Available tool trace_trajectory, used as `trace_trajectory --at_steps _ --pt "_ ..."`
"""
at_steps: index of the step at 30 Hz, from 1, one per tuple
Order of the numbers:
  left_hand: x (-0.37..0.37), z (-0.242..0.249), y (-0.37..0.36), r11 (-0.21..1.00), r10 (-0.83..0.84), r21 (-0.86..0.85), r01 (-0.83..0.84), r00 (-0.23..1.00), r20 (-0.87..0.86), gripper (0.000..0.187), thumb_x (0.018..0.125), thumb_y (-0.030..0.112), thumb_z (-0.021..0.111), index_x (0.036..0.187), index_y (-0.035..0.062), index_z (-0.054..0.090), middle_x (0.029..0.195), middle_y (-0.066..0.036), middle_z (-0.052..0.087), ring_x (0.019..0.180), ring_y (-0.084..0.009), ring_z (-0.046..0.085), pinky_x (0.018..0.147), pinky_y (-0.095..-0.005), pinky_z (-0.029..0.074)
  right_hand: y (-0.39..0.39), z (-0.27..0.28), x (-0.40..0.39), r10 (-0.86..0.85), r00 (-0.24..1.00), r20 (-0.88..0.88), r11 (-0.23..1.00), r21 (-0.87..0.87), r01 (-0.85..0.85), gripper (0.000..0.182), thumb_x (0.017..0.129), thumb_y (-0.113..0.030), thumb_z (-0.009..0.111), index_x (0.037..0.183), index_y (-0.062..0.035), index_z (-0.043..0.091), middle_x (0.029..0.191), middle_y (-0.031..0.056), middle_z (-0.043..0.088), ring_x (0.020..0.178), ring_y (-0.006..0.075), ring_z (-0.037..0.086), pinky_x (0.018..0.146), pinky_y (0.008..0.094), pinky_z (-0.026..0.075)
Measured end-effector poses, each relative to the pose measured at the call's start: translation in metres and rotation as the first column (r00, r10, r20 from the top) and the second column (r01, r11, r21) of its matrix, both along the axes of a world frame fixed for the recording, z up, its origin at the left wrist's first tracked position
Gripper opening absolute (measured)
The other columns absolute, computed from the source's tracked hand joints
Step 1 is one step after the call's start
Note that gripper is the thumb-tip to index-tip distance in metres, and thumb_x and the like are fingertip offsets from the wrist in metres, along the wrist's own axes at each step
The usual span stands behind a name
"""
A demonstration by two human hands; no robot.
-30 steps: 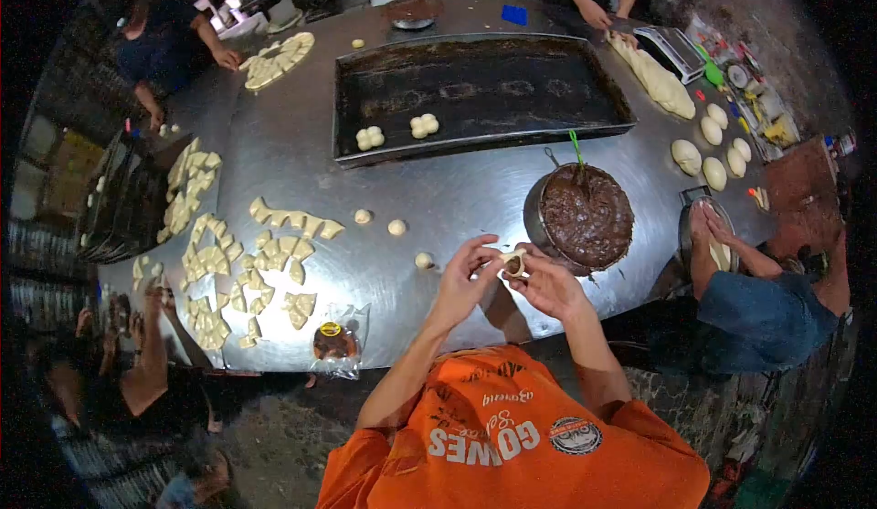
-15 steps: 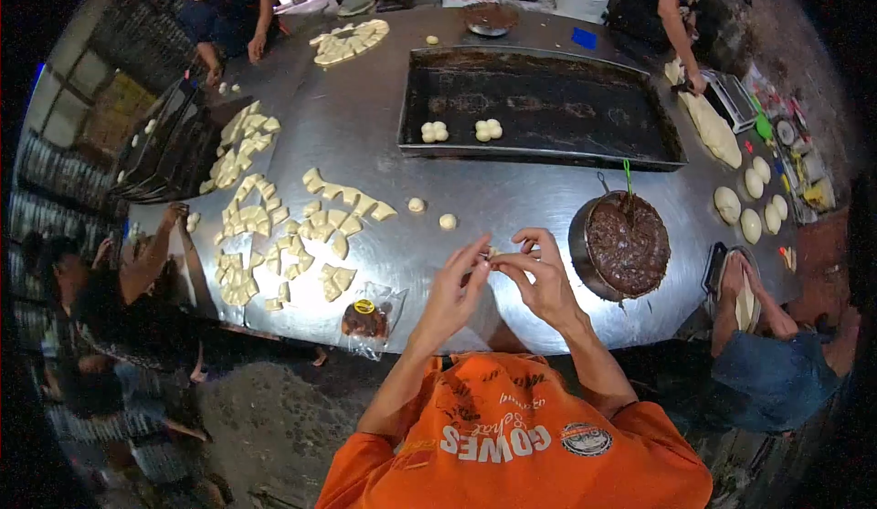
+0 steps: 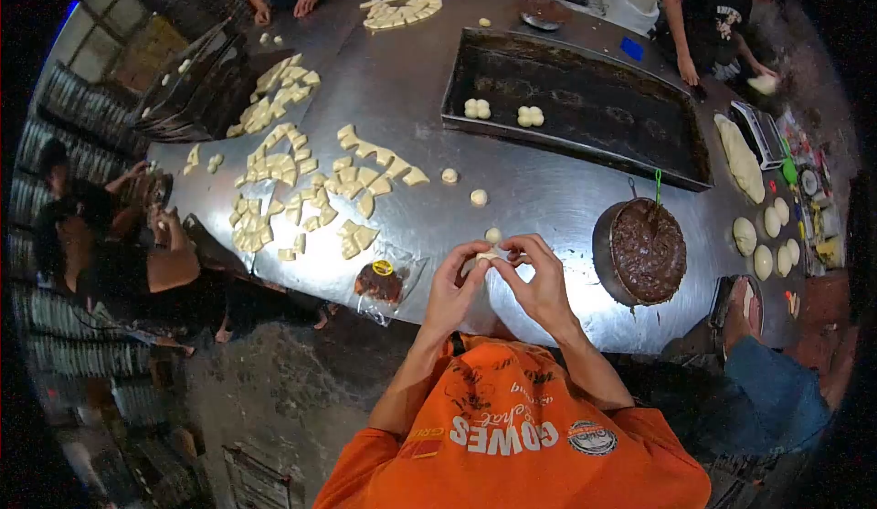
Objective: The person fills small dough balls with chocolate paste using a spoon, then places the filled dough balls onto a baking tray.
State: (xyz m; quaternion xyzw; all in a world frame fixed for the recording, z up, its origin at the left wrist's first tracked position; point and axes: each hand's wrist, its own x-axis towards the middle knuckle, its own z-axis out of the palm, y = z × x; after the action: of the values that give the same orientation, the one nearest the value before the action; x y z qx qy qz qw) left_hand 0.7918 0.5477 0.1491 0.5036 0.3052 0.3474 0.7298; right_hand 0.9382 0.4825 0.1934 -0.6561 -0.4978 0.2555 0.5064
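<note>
Between the fingertips of both hands is a small piece of dough, partly covered by the fingers. My left hand pinches it from one side, and my right hand from the other. Just beyond my fingers lies a round dough ball. Two more dough balls, a nearer one and a farther one, sit on the steel table. To the right of my hands stands a round pan of dark brown filling, with a green-handled tool stuck in it.
A large black baking tray holds two dough clusters near its front left corner. Cut dough pieces spread over the left side. A plastic bag lies near the front edge. Larger dough balls rest at right. Co-workers stand around the table.
The view has shifted, so the table appears farther right and higher. A dough ball now shows just beyond my fingers. The co-worker at top right has moved a hand away from the long dough.
</note>
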Motion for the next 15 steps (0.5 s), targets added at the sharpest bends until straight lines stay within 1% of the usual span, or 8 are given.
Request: trace_trajectory --at_steps 3,4,6,7,9,12,13,15 --pt "-0.005 -0.006 -0.002 0.996 0.027 0.088 -0.029 0.999 0.019 0.033 0.096 0.011 0.063 0.126 -0.0014 0.055 0.128 -0.01 0.058 0.122 -0.0183 0.053 0.105 -0.0305 0.04 0.002 -0.02 -0.003 0.097 0.987 0.128 0.993 -0.076 -0.088 0.021 0.085 0.0 0.07 0.106 0.0011 0.064 0.101 0.013 0.062 0.088 0.0249 0.063 0.072 0.0341 0.053" --pt "-0.007 -0.01 -0.001 0.986 0.057 0.163 -0.045 0.996 -0.068 0.034 0.096 0.011 0.063 0.128 0.0004 0.054 0.133 -0.01 0.054 0.126 -0.0195 0.05 0.107 -0.0327 0.04 0.006 -0.031 -0.004 0.106 0.986 0.129 0.992 -0.08 -0.096 0.021 0.085 0.0 0.07 0.106 0.0011 0.064 0.101 0.013 0.062 0.088 0.0249 0.063 0.072 0.0341 0.053" --pt "-0.014 -0.01 -0.001 0.951 0.152 0.295 -0.094 0.972 -0.178 0.038 0.096 0.013 0.063 0.131 0.0054 0.053 0.146 -0.012 0.045 0.136 -0.0227 0.042 0.11 -0.0378 0.037 0.011 -0.068 -0.009 0.029 0.898 0.439 0.992 0.098 -0.08 0.023 0.084 0.004 0.063 0.107 0.0013 0.062 0.1 0.0135 0.061 0.093 0.0304 0.059 0.082 0.0369 0.051" --pt "-0.02 -0.009 0.0 0.953 0.156 0.285 -0.099 0.97 -0.185 0.038 0.096 0.013 0.063 0.131 0.0054 0.053 0.146 -0.012 0.045 0.136 -0.0227 0.042 0.11 -0.0378 0.037 0.008 -0.092 -0.009 0.121 0.899 0.422 0.992 -0.014 -0.127 0.027 0.079 0.006 0.059 0.105 0.0017 0.062 0.101 0.0145 0.06 0.098 0.0326 0.056 0.085 0.0403 0.049" --pt "-0.034 -0.008 0.001 0.945 0.254 0.26 -0.197 0.944 -0.21 0.037 0.096 0.015 0.063 0.131 0.0059 0.053 0.148 -0.012 0.044 0.136 -0.0235 0.043 0.109 -0.0383 0.038 -0.012 -0.138 -0.015 0.257 0.83 0.496 0.963 -0.054 -0.265 0.024 0.078 0.003 0.059 0.102 0.003 0.06 0.1 0.0158 0.058 0.095 0.0329 0.054 0.081 0.0418 0.048" --pt "-0.059 -0.003 -0.001 0.936 0.305 0.253 -0.243 0.922 -0.24 0.033 0.097 0.012 0.06 0.129 0.003 0.055 0.144 -0.012 0.049 0.133 -0.023 0.046 0.108 -0.0365 0.039 -0.038 -0.151 -0.017 0.295 0.822 0.487 0.944 -0.016 -0.33 0.022 0.078 0.002 0.06 0.1 0.0031 0.059 0.097 0.0167 0.056 0.09 0.0327 0.053 0.079 0.0427 0.046" --pt "-0.066 -0.002 -0.006 0.927 0.342 0.248 -0.281 0.903 -0.259 0.033 0.098 0.01 0.058 0.129 0.001 0.055 0.142 -0.012 0.052 0.132 -0.0228 0.048 0.11 -0.0364 0.039 -0.041 -0.156 -0.016 0.297 0.827 0.478 0.945 -0.023 -0.326 0.022 0.078 0.002 0.06 0.1 0.0031 0.059 0.097 0.0167 0.056 0.09 0.0327 0.053 0.079 0.0427 0.046" --pt "-0.073 -0.008 -0.013 0.927 0.359 0.212 -0.309 0.893 -0.27 0.029 0.098 0.012 0.059 0.125 0.0046 0.058 0.14 -0.009 0.053 0.127 -0.0216 0.051 0.104 -0.0348 0.043 -0.012 -0.131 -0.011 0.098 0.844 0.528 0.989 0.042 -0.141 0.023 0.075 0.0 0.062 0.098 0.0032 0.059 0.093 0.0164 0.055 0.087 0.0328 0.051 0.079 0.0423 0.046"
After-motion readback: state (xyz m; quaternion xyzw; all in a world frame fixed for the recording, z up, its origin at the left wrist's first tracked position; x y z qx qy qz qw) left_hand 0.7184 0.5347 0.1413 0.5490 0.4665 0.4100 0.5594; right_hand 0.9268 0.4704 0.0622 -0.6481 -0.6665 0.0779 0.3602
